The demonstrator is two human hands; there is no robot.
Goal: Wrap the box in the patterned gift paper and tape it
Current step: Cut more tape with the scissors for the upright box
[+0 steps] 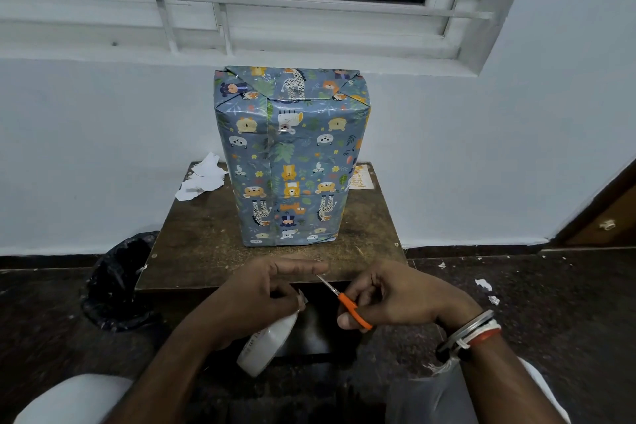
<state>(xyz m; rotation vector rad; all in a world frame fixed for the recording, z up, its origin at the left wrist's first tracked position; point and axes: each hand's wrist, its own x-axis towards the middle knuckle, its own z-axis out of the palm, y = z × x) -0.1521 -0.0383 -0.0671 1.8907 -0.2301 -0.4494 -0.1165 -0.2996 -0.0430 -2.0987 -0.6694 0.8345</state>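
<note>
A white-painted wall with a white-framed, barred window backs a small, worn brown wooden table that stands on a dark speckled floor.

At the table's near edge, the left hand grips a white roll of tape, which hangs tilted below the palm. The index finger is stretched straight toward three o'clock, while the thumb and the other fingers curl in at the roll's upper edge. Whether a strip is drawn out between them is too faint to tell. The right hand is clenched round small orange-handled scissors. The thin metal blades point toward eleven o'clock, their tip just beside the left index finger. Metal and red-and-white bangles circle the right wrist.

At twelve o'clock from the hands, well apart from them, the tall box stands upright on the middle of the table. It is covered all round in blue-grey gift paper printed with cartoon animals, with a vertical seam down the front and the top end folded in flaps.

Further out:
- At eleven o'clock, crumpled white paper scraps lie at the table's far corner.
- At one o'clock, a pale card with yellow lettering shows from behind the box.
- At nine o'clock, a black plastic bin bag sits on the floor beside the table.
- At three o'clock, small white paper bits dot the floor — beyond them is a brown door.
</note>
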